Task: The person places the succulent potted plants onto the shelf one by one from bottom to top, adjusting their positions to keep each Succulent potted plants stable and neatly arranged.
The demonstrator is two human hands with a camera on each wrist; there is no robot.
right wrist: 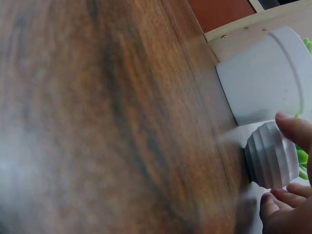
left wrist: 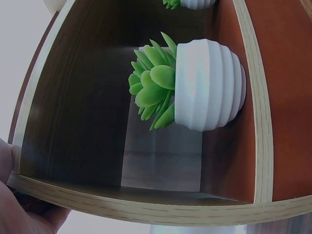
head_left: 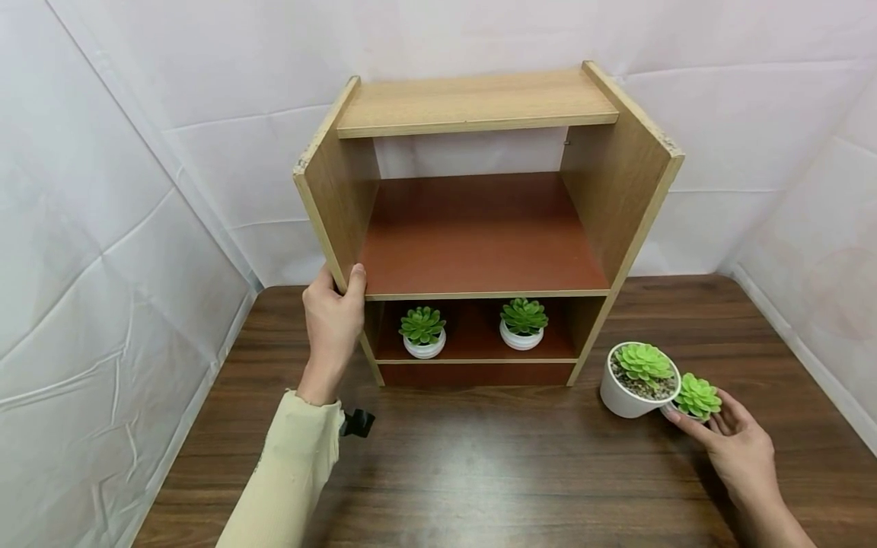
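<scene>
Gloss, Grain and Creases

The pot I pinch at four o'clock looks smooth and ribbed, its leaves plastic. At twelve, my cabinet shows wood grain and rough corners. The table gleams; at ten, creased cloth.

Green succulent in ribbed white pot

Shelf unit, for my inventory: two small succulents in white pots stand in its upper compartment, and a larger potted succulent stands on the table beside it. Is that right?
The compartment is wrong: the two small succulents stand in the lower compartment of the shelf unit, as the head view shows. The larger potted succulent does stand on the table beside it.
</scene>
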